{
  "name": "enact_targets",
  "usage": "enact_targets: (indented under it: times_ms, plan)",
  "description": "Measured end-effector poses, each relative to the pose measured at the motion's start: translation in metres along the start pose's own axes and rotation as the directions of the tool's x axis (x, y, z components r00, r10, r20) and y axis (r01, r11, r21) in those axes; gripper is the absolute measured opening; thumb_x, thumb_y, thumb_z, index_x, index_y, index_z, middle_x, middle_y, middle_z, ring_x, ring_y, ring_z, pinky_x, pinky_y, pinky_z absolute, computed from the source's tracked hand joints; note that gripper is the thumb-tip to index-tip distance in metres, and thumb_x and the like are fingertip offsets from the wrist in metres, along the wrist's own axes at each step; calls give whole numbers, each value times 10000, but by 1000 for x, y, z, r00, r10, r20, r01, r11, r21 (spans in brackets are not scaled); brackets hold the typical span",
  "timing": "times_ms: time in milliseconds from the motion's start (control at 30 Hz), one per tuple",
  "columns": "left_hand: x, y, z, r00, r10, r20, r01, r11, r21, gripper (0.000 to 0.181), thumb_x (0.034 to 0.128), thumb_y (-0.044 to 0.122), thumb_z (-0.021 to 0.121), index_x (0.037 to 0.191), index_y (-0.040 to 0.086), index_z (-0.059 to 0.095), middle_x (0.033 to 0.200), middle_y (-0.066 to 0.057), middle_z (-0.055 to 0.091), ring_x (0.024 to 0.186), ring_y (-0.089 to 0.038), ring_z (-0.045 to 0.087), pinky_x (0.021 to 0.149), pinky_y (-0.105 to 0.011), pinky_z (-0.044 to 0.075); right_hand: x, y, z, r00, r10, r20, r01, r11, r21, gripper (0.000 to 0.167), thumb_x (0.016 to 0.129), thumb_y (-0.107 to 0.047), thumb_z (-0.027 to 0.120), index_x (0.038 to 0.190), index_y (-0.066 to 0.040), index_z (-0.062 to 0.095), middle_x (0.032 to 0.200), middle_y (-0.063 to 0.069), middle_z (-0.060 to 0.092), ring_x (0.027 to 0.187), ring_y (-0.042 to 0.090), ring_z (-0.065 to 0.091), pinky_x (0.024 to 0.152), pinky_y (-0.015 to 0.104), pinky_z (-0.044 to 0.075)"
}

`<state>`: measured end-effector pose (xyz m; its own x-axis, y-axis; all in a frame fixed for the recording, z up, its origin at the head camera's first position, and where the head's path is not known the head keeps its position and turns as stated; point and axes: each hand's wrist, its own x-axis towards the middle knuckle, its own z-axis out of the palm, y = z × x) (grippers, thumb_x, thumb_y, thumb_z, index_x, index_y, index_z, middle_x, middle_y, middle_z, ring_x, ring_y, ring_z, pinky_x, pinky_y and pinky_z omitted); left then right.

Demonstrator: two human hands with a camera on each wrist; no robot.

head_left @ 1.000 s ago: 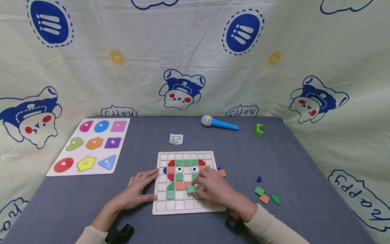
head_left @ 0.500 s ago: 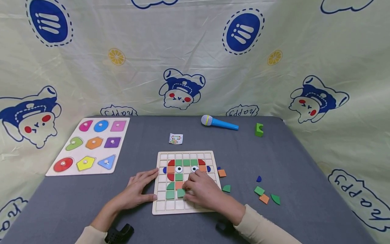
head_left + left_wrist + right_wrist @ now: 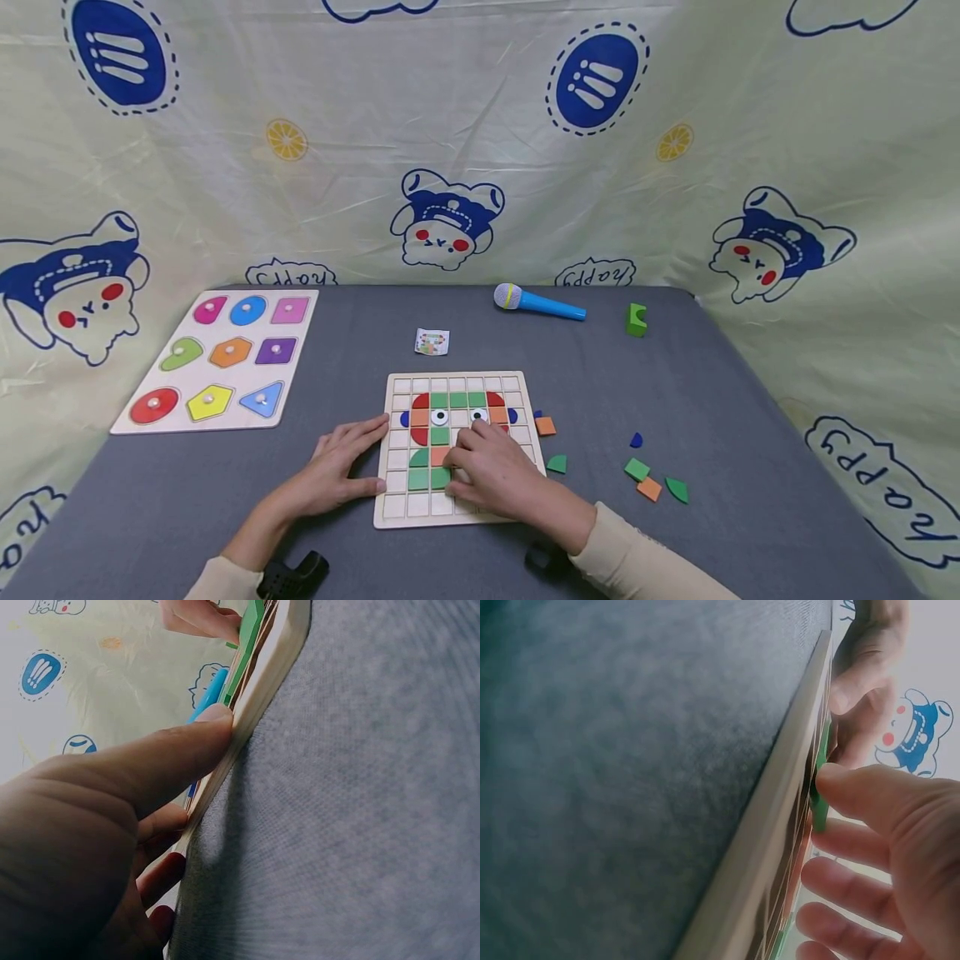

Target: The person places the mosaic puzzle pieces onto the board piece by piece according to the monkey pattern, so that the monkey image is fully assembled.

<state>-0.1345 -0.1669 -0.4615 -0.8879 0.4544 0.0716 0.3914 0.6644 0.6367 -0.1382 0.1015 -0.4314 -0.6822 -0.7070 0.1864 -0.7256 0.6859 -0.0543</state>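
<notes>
A wooden grid board (image 3: 418,506) lies on the table with green, orange and red tiles, blue pieces and two eye tiles set in a face-like pattern. My left hand (image 3: 341,463) rests against its left side, thumb and fingertips touching the edge. Over the board's lower middle, my right hand (image 3: 498,473) pinches a green square tile (image 3: 440,478) between thumb and index finger. That tile sits beside another green square (image 3: 418,479), below an orange square (image 3: 439,456). In the right wrist view the thumb is on the pinched green tile (image 3: 821,802). My right hand hides part of the pattern.
Loose tiles lie to the right, among them an orange square (image 3: 545,426) and a green quarter piece (image 3: 557,463). A shape puzzle (image 3: 247,379) is at left. Behind the board are a small picture card (image 3: 432,342), a toy microphone (image 3: 543,303) and a green block (image 3: 636,320).
My right hand has moved left and slightly down with the green square tile, which now lies beside the other green square. My left hand stays at the board's edge.
</notes>
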Motion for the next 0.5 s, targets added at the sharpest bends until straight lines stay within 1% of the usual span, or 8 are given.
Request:
enact_targets:
  times_ms: [267, 500]
  plan:
    - [0, -1, 0, 1000, 2, -2, -2, 1000, 5, 768, 804, 384, 717, 1437, 81, 404, 1513, -62, 365, 1286, -286, 348, 944, -499, 226, 2, -1, 0, 1000, -3, 14, 3, 1000, -18, 168, 816, -347, 674, 946, -250, 721, 873, -84, 603, 817, 104, 448, 750, 269, 389]
    - [0, -1, 0, 1000, 3, -4, -3, 1000, 4, 768, 805, 387, 715, 1437, 83, 403, 1514, -64, 364, 1284, -288, 349, 945, -507, 224, 1, -1, 0, 1000, 4, 12, -3, 1000, -6, 178, 812, -368, 689, 943, -250, 715, 892, -86, 606, 831, 102, 453, 762, 273, 390]
